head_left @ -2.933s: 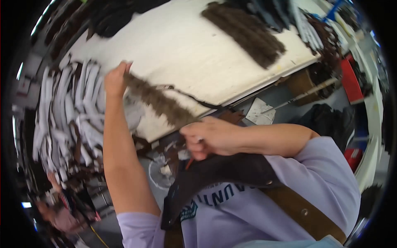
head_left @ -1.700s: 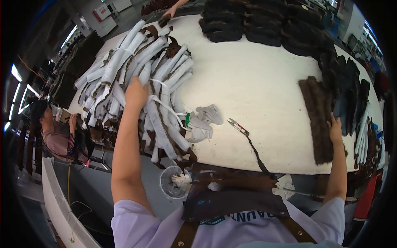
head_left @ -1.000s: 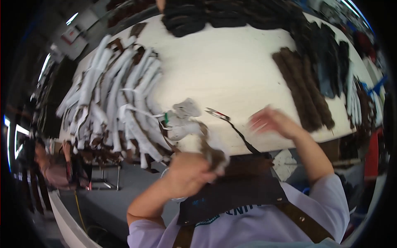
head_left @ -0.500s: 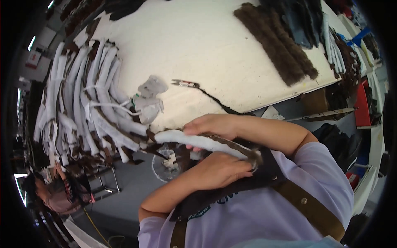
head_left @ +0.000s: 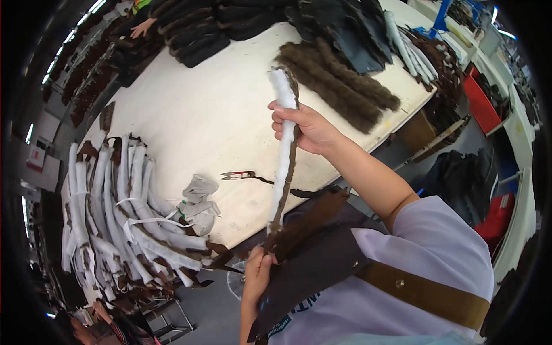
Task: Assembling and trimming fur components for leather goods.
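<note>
A long white padded strip with a brown fur edge is stretched upright between my two hands, over the table's near edge. My right hand is wrapped round its upper part. Lower down, my left hand pinches the thin brown end of the strip near my dark apron. Beside that lower end hangs a dark brown furry piece, blurred. Thread snips on a black cord lie on the table to the left of the strip.
A tied heap of similar white strips lies at the left table edge. Crumpled grey gloves rest beside it. Brown fur strips and dark pieces lie across the pale table. Another person's hand shows far left.
The strip has swung from lying across my front to upright. My right hand has moved up and away over the table, and my left hand down to the lower end. The view has shifted.
</note>
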